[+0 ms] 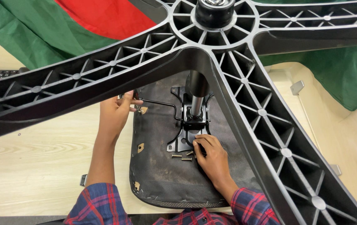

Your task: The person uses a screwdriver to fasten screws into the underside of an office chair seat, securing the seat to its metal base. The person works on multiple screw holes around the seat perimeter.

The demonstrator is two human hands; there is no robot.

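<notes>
Screws (183,157) lie loose by the plate (182,139) — right hand (211,154) curled there, left hand (118,110) gripping a tool (136,100); mounting looks half done.

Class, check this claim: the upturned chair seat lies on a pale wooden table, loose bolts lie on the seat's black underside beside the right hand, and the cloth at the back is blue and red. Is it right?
Not quite. The cloth at the back is green and red, not blue and red, as the head view shows. The rest holds: the upturned chair seat lies on the pale wooden table, and loose bolts lie beside the right hand.
</notes>
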